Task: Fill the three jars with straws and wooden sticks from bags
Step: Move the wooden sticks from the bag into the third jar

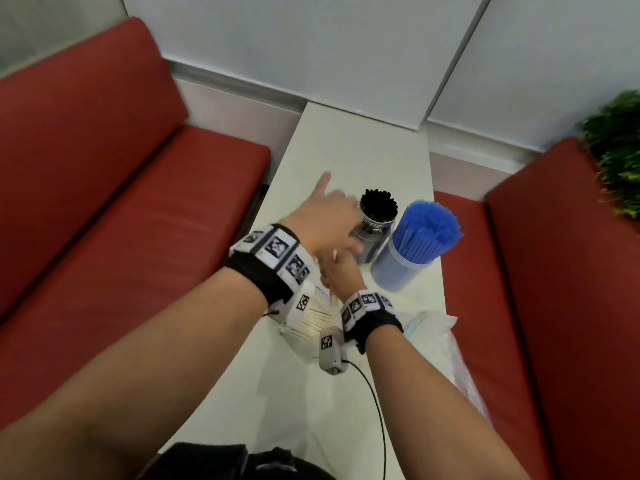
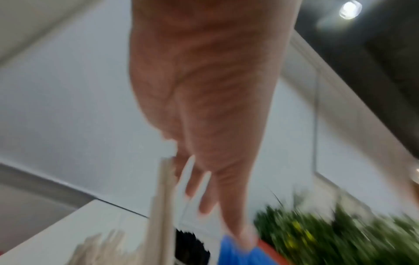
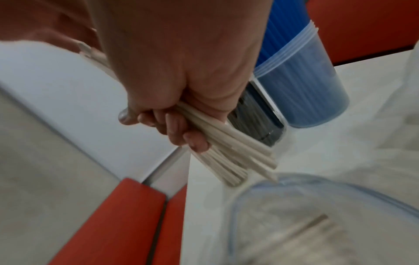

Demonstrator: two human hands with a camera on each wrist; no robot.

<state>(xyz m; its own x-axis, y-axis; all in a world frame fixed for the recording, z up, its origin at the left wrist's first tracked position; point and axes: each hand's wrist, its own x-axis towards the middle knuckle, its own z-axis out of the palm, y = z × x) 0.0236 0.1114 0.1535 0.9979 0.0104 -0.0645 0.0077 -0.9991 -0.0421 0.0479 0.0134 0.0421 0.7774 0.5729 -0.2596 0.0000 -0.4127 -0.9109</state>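
A third jar (image 3: 317,224) is standing nearest, its mouth just below the right hand (image 3: 181,71), which is gripping pale sticks (image 3: 238,154) angled down toward it; the left hand (image 1: 325,216) is hovering open beyond, holding nothing, beside the filled jars (image 1: 401,251)

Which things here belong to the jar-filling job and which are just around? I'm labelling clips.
Job: wooden sticks gripped by right hand; left hand; black-straw jar; blue-straw jar; third jar; bags.
Around: red seats; plant.

Two filled jars (image 1: 377,233) side by side on table (image 1: 360,157).
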